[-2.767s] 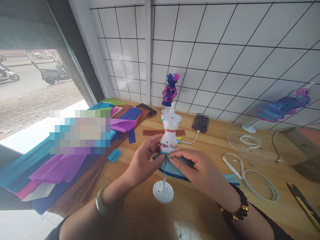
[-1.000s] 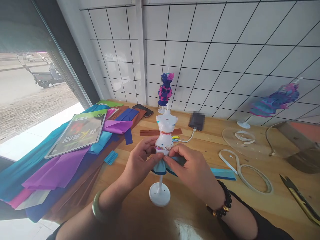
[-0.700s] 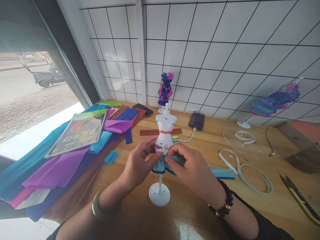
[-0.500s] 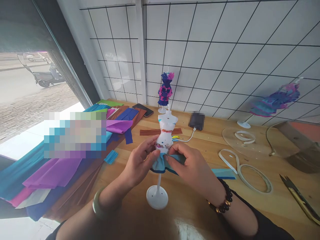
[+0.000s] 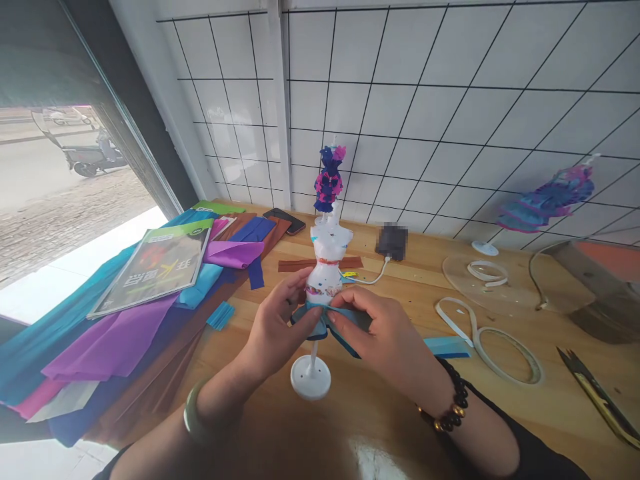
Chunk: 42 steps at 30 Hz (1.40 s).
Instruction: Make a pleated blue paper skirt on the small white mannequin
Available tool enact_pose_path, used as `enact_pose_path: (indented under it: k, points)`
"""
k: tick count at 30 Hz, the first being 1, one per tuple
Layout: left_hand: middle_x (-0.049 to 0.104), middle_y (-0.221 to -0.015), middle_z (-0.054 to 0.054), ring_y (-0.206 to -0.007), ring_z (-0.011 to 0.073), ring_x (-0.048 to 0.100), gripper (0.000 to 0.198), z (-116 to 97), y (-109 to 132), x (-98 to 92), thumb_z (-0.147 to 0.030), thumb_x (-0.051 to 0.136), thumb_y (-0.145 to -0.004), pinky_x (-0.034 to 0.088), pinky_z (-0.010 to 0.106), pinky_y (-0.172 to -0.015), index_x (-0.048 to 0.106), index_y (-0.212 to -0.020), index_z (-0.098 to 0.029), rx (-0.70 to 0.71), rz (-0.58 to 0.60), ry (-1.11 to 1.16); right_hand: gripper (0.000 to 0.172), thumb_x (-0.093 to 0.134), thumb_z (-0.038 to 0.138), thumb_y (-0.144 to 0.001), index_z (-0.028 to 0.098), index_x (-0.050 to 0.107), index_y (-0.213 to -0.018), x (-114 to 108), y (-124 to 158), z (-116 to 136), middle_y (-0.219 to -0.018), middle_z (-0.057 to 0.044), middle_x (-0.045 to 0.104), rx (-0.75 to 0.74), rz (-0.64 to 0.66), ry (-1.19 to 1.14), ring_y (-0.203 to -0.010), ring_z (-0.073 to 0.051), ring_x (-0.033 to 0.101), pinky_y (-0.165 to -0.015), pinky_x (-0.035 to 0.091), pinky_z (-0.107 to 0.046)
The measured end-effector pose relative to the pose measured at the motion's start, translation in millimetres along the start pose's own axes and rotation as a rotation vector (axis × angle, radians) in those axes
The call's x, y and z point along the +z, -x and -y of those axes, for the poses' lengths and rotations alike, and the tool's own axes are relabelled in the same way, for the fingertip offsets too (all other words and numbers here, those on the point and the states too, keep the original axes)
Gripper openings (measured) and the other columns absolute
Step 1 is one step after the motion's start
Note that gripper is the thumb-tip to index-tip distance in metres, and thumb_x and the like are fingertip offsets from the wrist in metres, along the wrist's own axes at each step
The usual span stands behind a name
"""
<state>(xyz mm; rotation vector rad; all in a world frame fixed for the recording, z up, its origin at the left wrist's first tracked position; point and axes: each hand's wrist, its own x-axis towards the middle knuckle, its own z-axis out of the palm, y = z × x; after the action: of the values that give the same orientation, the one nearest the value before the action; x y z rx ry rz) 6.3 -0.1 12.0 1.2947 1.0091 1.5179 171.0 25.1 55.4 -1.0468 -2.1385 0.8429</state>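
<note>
A small white dress-form mannequin (image 5: 330,243) stands on a round white base (image 5: 311,378), with an orange band at its waist and a patterned band around its hips. Below that band, a light-blue crepe paper strip (image 5: 316,328) with a dark-blue edge wraps the front of the form in gathers. My left hand (image 5: 280,320) pinches the strip against the form, thumb in front and fingers behind. My right hand (image 5: 375,327) pinches a fold of the same strip just to the right. Its loose tail (image 5: 447,347) shows beyond my right wrist.
Coloured crepe sheets (image 5: 115,340) and a booklet (image 5: 155,267) are piled at left. A phone (image 5: 285,221) and a dressed mannequin (image 5: 329,180) stand farther back. White tape (image 5: 510,357), scissors (image 5: 597,393), a clear disc (image 5: 460,273) and another dressed mannequin (image 5: 550,197) are at right.
The mannequin's base has swung slightly up and left, so the form tilts a little differently. Both hands still pinch the strip, and the gathers lie closer against the form.
</note>
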Motion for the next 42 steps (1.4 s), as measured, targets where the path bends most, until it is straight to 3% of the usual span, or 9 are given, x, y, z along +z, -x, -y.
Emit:
enact_pose_path:
  k: [8, 18, 29, 42]
  points:
    - [0.060, -0.124, 0.010, -0.115, 0.0232, 0.055, 0.048, -2, 2, 2.4, -0.016, 0.067, -0.077, 0.045, 0.036, -0.098, 0.052, -0.123, -0.020, 0.038, -0.024, 0.024, 0.008, 0.054, 0.022, -0.086, 0.022, 0.063, -0.084, -1, 2, 2, -0.080, 0.002, 0.066, -0.051, -0.032, -0.041, -0.070, -0.011, 0.057, -0.065, 0.043, -0.022]
    - [0.060, -0.125, 0.010, -0.114, 0.0241, 0.057, 0.049, -5, -1, 0.8, -0.016, 0.067, -0.077, 0.048, 0.036, -0.094, 0.051, -0.123, -0.020, 0.065, -0.021, 0.084, 0.005, 0.061, 0.026, -0.082, 0.021, 0.061, -0.081, -2, 3, 4, -0.075, 0.003, 0.064, 0.020, -0.053, 0.005, -0.063, -0.010, 0.053, -0.056, 0.039, -0.022]
    - [0.061, -0.126, 0.009, -0.113, 0.0220, 0.058, 0.045, -5, -2, -0.6, -0.014, 0.065, -0.078, 0.049, 0.031, -0.093, 0.053, -0.122, -0.020, 0.070, -0.021, 0.076, 0.012, 0.059, 0.033, -0.083, 0.021, 0.060, -0.082, 0, 2, 4, -0.070, 0.004, 0.061, 0.111, 0.015, -0.137, -0.059, -0.009, 0.050, -0.051, 0.038, -0.020]
    - [0.059, -0.127, 0.010, -0.114, 0.0230, 0.057, 0.047, -4, -2, -2.2, -0.018, 0.063, -0.081, 0.048, 0.034, -0.094, 0.052, -0.127, -0.020, 0.045, 0.013, 0.065, 0.013, 0.056, 0.032, -0.084, 0.023, 0.065, -0.081, -4, -3, -6, -0.075, 0.004, 0.065, 0.102, -0.007, -0.039, -0.062, -0.010, 0.050, -0.056, 0.038, -0.022]
